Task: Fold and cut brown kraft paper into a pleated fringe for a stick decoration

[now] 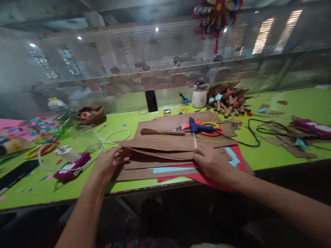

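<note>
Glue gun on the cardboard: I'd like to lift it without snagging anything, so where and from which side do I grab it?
Probably the blue handle of the glue gun, from above with the right hand: it lies flat across the scissors, cord trailing right.

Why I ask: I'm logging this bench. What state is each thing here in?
Cardboard sheets: stacked flat, overlapping.
Left hand: fingers at the stack's left edge, grip unclear.
Right hand: open, flat on the stack.
Glue gun: lying on its side on the stack.
Scissors: lying flat, blades mostly hidden.
Jar: upright, lid on.
Phone: standing upright, screen dark.
</note>
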`<state>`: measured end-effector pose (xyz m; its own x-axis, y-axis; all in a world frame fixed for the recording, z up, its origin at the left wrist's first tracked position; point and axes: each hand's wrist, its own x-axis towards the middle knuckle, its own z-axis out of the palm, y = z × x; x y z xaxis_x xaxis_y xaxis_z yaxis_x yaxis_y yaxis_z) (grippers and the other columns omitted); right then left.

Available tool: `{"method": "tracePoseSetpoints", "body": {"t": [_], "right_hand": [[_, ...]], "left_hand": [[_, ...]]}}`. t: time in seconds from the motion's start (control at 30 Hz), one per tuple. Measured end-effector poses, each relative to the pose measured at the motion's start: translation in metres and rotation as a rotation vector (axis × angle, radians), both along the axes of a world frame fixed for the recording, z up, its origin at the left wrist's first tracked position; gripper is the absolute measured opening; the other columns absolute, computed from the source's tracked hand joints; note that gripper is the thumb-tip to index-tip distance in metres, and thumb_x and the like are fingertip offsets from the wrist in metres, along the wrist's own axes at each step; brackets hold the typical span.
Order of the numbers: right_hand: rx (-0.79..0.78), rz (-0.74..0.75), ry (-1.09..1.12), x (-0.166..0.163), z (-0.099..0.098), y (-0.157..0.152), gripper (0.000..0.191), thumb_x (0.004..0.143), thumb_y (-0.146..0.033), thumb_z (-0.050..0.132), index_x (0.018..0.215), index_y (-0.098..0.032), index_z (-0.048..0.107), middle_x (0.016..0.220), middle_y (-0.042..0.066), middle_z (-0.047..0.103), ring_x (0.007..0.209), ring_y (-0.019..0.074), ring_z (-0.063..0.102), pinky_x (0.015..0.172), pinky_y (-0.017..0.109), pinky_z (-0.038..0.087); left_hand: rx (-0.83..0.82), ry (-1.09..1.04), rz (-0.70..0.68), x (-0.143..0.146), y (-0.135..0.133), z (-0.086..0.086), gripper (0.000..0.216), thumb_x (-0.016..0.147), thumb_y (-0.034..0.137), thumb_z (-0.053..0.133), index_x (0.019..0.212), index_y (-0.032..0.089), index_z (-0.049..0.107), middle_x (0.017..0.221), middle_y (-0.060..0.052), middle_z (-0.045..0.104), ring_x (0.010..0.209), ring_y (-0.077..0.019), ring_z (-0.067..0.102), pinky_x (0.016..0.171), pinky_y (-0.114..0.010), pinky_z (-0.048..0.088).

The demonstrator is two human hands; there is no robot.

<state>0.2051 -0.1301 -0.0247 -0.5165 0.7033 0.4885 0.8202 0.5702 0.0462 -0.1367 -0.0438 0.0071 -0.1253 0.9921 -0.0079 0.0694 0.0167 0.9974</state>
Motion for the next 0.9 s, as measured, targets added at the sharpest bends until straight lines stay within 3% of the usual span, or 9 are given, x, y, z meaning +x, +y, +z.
{"method": "tracePoseSetpoints", "body": {"t": [0.17,0.23,0.33,0.4,0.6,0.73,0.8,0.9], "right_hand": [[0.05,-0.061,0.019,0.027,-0.004,-0.014,0.02,0.085,-0.005,0.045,0.075,-0.016,0.058,0.077,0.006,0.053,0.075,0.019,0.043,0.065,0.03,0.033],[0.057,-0.03,0.014,0.031,-0.006,-0.016,0.021,0.086,-0.005,0.044,0.074,-0.016,0.057,0.076,0.006,0.053,0.074,0.0186,0.043,0.065,0.03,0.033],[0.069,0.019,0.005,0.032,-0.008,-0.017,0.021,0.084,-0.003,0.044,0.073,-0.016,0.058,0.076,0.006,0.054,0.074,0.0182,0.044,0.064,0.03,0.033],[0.062,0.037,-0.021,0.032,-0.009,-0.017,0.019,0.084,-0.004,0.046,0.074,-0.016,0.058,0.077,0.006,0.055,0.075,0.0188,0.045,0.064,0.031,0.033],[-0.093,0.029,0.103,0.031,0.001,-0.019,0.01,0.09,-0.021,0.051,0.085,-0.016,0.058,0.084,0.006,0.057,0.079,0.0188,0.051,0.066,0.03,0.038],[-0.093,-0.018,0.09,0.015,0.008,-0.011,0.015,0.086,-0.031,0.057,0.09,-0.017,0.059,0.091,0.009,0.058,0.088,0.0233,0.051,0.069,0.033,0.041],[-0.065,0.001,0.019,0.006,0.006,-0.005,0.011,0.087,-0.026,0.055,0.085,-0.017,0.061,0.087,0.01,0.058,0.087,0.0244,0.05,0.073,0.036,0.042],[-0.076,0.076,0.023,0.003,-0.001,0.003,0.022,0.091,-0.016,0.045,0.08,-0.016,0.064,0.081,0.01,0.059,0.082,0.0219,0.051,0.071,0.034,0.043]], "left_hand": [[-0.035,-0.052,0.094,0.008,-0.007,0.005,0.014,0.061,0.009,0.054,0.072,0.013,0.061,0.063,-0.003,0.067,0.055,-0.0147,0.065,0.05,-0.021,0.055],[-0.047,-0.155,0.074,0.011,-0.018,0.012,0.011,0.064,0.01,0.052,0.071,0.015,0.059,0.067,-0.003,0.068,0.063,-0.0168,0.067,0.057,-0.027,0.058],[-0.019,-0.444,0.07,0.015,-0.036,0.02,0.003,0.07,0.017,0.053,0.069,0.018,0.051,0.068,0.0,0.065,0.066,-0.0182,0.066,0.07,-0.045,0.059],[0.008,-0.489,0.092,0.018,-0.042,0.02,0.006,0.073,0.02,0.056,0.076,0.019,0.051,0.07,0.001,0.064,0.061,-0.0167,0.064,0.068,-0.048,0.059],[-0.018,-0.158,0.191,0.026,-0.038,0.001,0.059,0.067,-0.002,0.059,0.123,0.014,0.043,0.063,0.004,0.055,0.051,-0.0094,0.058,0.053,-0.025,0.058],[0.018,-0.021,0.235,0.027,-0.036,-0.01,0.068,0.065,-0.002,0.061,0.129,0.014,0.043,0.069,0.002,0.054,0.051,-0.0079,0.057,0.051,-0.023,0.056],[0.036,0.06,0.252,0.025,-0.037,-0.013,0.072,0.064,0.0,0.062,0.131,0.017,0.043,0.075,-0.001,0.059,0.054,-0.01,0.06,0.051,-0.025,0.056],[0.045,0.251,0.255,0.02,-0.039,-0.015,0.074,0.064,0.005,0.065,0.133,0.018,0.043,0.072,0.0,0.062,0.052,-0.0123,0.061,0.05,-0.023,0.052]]}}
